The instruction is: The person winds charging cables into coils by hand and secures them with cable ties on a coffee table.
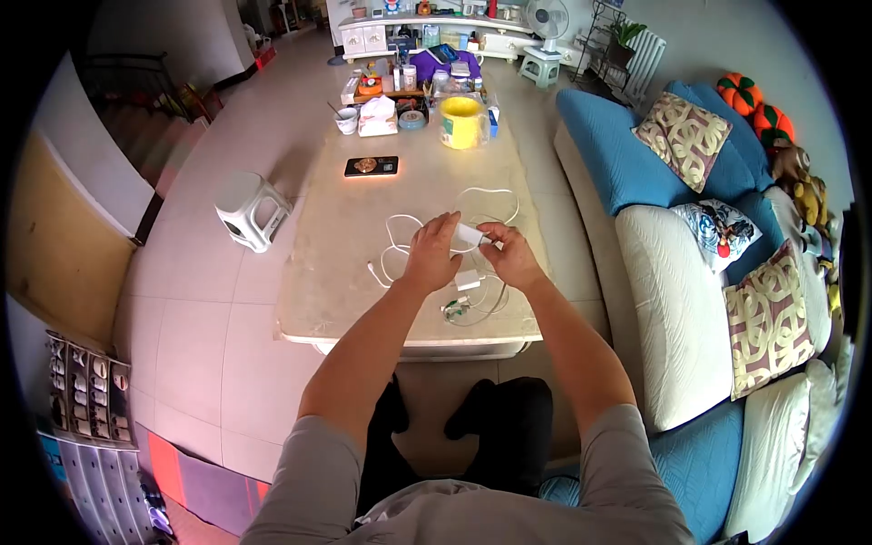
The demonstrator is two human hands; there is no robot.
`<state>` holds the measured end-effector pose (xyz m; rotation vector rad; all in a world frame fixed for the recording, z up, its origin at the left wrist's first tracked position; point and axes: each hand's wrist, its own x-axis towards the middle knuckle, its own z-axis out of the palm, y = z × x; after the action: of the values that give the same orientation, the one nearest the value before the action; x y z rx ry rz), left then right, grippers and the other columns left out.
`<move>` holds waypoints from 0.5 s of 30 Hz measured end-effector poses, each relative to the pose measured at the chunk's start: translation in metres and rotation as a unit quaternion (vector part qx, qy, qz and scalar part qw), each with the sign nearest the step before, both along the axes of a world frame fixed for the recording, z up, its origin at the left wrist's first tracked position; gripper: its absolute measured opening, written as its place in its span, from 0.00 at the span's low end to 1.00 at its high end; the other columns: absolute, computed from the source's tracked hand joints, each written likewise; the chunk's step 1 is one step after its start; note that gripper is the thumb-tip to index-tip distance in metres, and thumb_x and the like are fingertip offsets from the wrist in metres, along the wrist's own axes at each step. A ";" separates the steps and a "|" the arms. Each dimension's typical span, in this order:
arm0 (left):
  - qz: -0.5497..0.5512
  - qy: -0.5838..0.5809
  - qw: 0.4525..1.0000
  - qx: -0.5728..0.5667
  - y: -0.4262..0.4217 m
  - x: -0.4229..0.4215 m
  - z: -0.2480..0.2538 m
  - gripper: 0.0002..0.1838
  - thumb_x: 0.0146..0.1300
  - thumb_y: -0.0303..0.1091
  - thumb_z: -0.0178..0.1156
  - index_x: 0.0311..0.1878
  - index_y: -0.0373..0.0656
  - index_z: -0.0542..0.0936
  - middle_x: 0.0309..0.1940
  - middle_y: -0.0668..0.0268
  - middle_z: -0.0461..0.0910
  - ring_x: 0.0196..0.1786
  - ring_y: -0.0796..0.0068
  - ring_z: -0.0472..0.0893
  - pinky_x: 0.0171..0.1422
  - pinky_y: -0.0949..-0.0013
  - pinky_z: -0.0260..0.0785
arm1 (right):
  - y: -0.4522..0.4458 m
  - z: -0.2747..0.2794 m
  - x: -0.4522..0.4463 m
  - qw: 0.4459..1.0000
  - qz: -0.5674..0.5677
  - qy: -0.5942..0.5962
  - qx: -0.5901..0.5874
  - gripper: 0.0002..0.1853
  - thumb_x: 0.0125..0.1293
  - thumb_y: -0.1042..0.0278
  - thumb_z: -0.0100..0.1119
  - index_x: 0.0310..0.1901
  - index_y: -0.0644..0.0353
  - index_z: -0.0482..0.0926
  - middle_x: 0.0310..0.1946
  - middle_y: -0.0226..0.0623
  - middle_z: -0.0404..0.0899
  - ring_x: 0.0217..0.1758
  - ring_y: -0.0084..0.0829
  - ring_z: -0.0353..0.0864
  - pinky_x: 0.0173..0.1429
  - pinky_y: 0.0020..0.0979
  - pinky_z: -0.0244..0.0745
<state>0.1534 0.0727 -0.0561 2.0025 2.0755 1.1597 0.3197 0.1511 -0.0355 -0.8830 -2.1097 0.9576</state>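
Above the table, a white block that looks like a power adapter (470, 234) is between my two hands. My left hand (431, 254) grips its left side, with the thumb lower and apart from it. The fingers of my right hand (512, 255) are pinched at its right end, where a small dark part shows. A second white adapter (467, 280) lies on the tabletop just below my hands. White cable (391, 243) loops around them, and a thin coiled cord with green bits (454, 311) rests nearer the front edge.
A black phone (371, 166) lies farther up the table (318, 272). Behind it stand a tissue box (378, 118), a cup (347, 120) and a yellow roll (463, 123). A white stool (252, 211) is to the left, a blue and cream sofa (668, 309) to the right.
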 end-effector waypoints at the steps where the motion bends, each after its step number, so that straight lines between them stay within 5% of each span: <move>1: 0.030 0.021 0.999 -0.005 0.000 0.002 0.005 0.34 0.49 0.32 0.67 0.63 0.49 0.70 0.63 0.53 0.67 0.64 0.53 0.67 0.69 0.53 0.57 | 0.003 -0.005 0.000 0.999 0.011 0.002 0.034 0.14 0.57 0.76 0.59 0.47 0.59 0.80 0.31 0.43 0.82 0.35 0.36 0.82 0.43 0.32 0.77; 8: -0.037 0.068 0.995 -0.065 0.003 -0.014 0.002 0.20 0.50 0.35 0.68 0.49 0.47 0.79 0.51 0.61 0.77 0.59 0.61 0.73 0.68 0.54 0.58 | 0.002 -0.028 -0.001 0.998 0.029 0.007 -0.047 0.15 0.55 0.78 0.57 0.46 0.59 0.80 0.35 0.41 0.81 0.40 0.39 0.81 0.48 0.36 0.76; 15: 0.069 0.022 0.989 -0.129 -0.026 -0.041 0.012 0.16 0.53 0.36 0.66 0.46 0.45 0.78 0.46 0.58 0.79 0.49 0.56 0.78 0.55 0.57 0.69 | 0.009 -0.060 0.005 0.963 -0.087 -0.175 0.184 0.19 0.48 0.78 0.56 0.45 0.57 0.79 0.45 0.38 0.79 0.52 0.44 0.74 0.55 0.44 0.70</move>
<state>0.1124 0.0466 -0.0438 1.8075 2.2822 0.8175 0.3246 0.1601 -0.0958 -1.0767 -2.3480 0.3149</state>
